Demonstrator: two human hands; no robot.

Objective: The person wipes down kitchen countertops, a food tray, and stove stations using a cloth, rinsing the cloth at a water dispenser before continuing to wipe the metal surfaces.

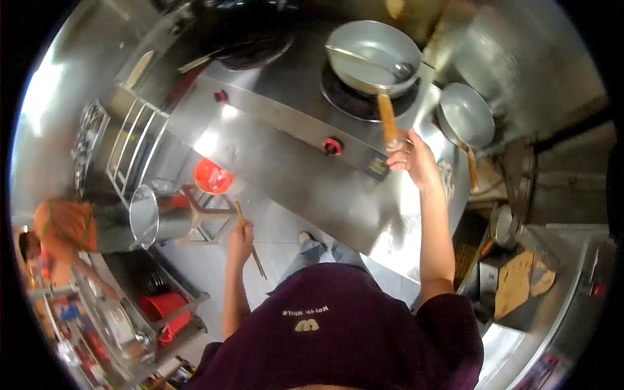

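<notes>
My left hand (pixel 240 239) is closed around long wooden chopsticks (pixel 258 260), held low beside the steel counter over the floor. Its fingers are wrapped about their upper part. My right hand (pixel 416 161) is at the end of the wooden handle (pixel 387 117) of a deep grey pan (pixel 370 49), fingers curled round the handle's tip. That pan sits on a dark round burner (pixel 338 97). A metal ladle (pixel 402 69) rests inside it, its long handle leaning on the far left rim.
Burner knobs (pixel 333 145) line the steel counter front (pixel 286 162). A second grey pan (pixel 467 116) is at right, a dark wok (pixel 257 55) at back left. An orange-red bucket (pixel 212 176) stands on a stool (pixel 211 224). Another person (pixel 65 224) works at far left.
</notes>
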